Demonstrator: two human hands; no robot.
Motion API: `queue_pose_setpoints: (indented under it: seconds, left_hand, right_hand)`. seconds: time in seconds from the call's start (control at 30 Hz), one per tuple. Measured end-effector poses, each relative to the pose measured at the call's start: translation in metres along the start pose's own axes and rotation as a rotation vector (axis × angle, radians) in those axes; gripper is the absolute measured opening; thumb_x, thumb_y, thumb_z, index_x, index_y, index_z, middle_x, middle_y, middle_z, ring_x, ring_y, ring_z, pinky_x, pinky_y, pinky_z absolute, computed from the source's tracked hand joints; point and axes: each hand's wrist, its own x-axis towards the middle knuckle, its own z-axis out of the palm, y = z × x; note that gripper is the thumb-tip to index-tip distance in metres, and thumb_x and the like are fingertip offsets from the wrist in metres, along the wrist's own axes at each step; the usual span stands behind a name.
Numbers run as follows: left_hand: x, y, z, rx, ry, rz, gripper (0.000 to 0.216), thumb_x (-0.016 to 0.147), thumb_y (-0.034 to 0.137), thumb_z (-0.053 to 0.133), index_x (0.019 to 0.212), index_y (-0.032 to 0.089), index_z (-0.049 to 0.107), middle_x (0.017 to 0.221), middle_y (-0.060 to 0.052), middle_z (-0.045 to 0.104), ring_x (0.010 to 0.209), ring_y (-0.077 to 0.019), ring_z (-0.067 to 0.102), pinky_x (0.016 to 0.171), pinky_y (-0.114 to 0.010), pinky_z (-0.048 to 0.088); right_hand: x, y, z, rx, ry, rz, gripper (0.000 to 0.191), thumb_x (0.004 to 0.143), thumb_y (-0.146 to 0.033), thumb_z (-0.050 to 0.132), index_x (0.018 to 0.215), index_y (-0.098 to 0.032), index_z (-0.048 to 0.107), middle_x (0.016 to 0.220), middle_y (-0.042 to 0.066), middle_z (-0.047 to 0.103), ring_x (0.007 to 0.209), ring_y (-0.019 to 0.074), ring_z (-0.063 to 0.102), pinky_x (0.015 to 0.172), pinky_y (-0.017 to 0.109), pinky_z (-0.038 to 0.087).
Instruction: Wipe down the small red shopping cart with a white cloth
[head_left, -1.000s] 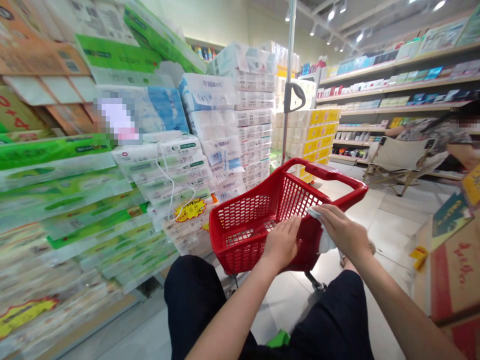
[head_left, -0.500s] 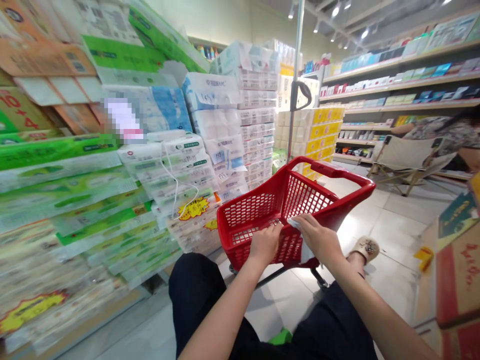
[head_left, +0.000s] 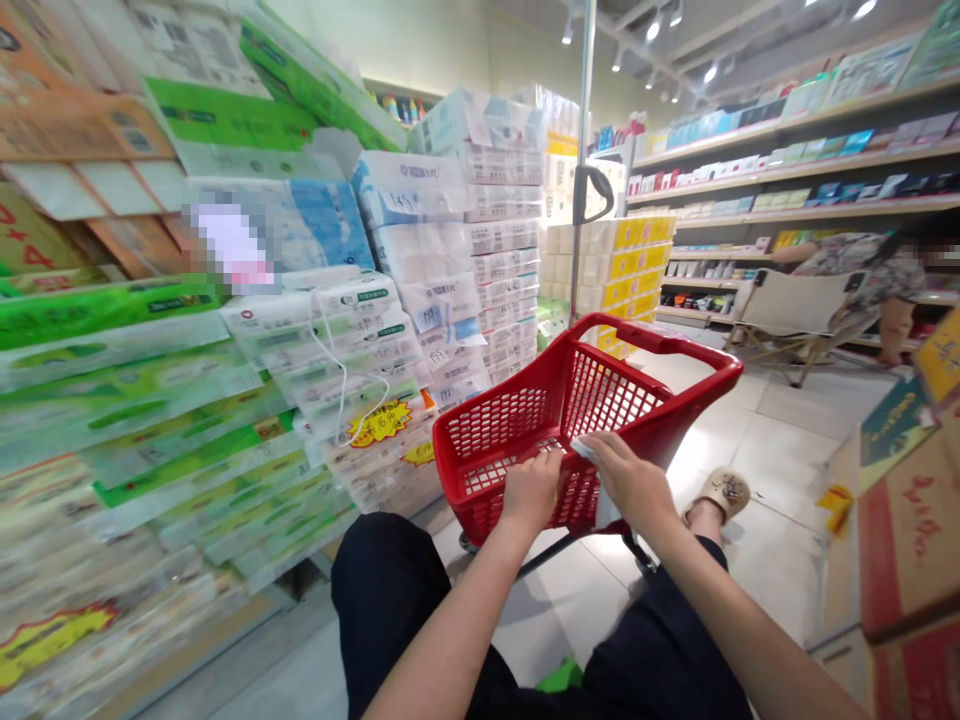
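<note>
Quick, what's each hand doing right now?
Left hand: closed over the red cart's near edge.
Right hand: holding a white cloth against that edge.

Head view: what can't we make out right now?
All in the head view:
White cloth: partly hidden by the right hand.
Left hand: palm hidden by its own back, so its grip on the red cart is unclear.
Bright patch on the left stacks: blurred by pixelation.
Green item: mostly hidden by the dark trousers.
Shelf boxes: print too small.
</note>
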Motion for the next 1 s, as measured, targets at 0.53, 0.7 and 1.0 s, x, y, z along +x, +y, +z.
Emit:
queue_pose_setpoints:
  seconds: [0.53, 0.7, 1.0]
  left_hand:
    - [0.001, 0.003, -0.002, 0.008, -0.008, -0.025, 0.019, 0.097, 0.029, 0.049, 0.115, 0.022, 0.050, 0.099, -0.005, 0.066, 0.090, -0.0204, 0.067, 0.073, -0.029, 0.049]
    - [0.000, -0.002, 0.000, 0.017, -0.006, -0.016, 0.017, 0.096, 0.021, 0.047, 0.113, 0.020, 0.051, 0.099, -0.006, 0.067, 0.091, -0.0210, 0.067, 0.072, -0.030, 0.050]
    - [0.002, 0.001, -0.001, 0.009, -0.010, -0.030, 0.022, 0.097, 0.037, 0.050, 0.112, 0.021, 0.051, 0.098, -0.007, 0.066, 0.090, -0.0214, 0.067, 0.072, -0.029, 0.050]
  right_hand:
    - [-0.003, 0.014, -0.005, -0.008, 0.016, 0.009, 0.043, 0.096, -0.021, 0.041, 0.135, -0.037, 0.052, 0.136, -0.003, 0.059, 0.079, 0.0121, 0.070, 0.053, 0.022, 0.052]
    - [-0.009, -0.006, 0.006, 0.026, -0.038, -0.105, 0.046, 0.097, -0.021, 0.040, 0.138, -0.040, 0.048, 0.136, -0.004, 0.059, 0.083, 0.0118, 0.070, 0.056, 0.020, 0.054]
    - [0.005, 0.050, -0.021, -0.066, 0.096, 0.101, 0.041, 0.097, -0.028, 0.042, 0.136, -0.039, 0.052, 0.134, -0.003, 0.061, 0.081, 0.0140, 0.070, 0.050, 0.022, 0.051]
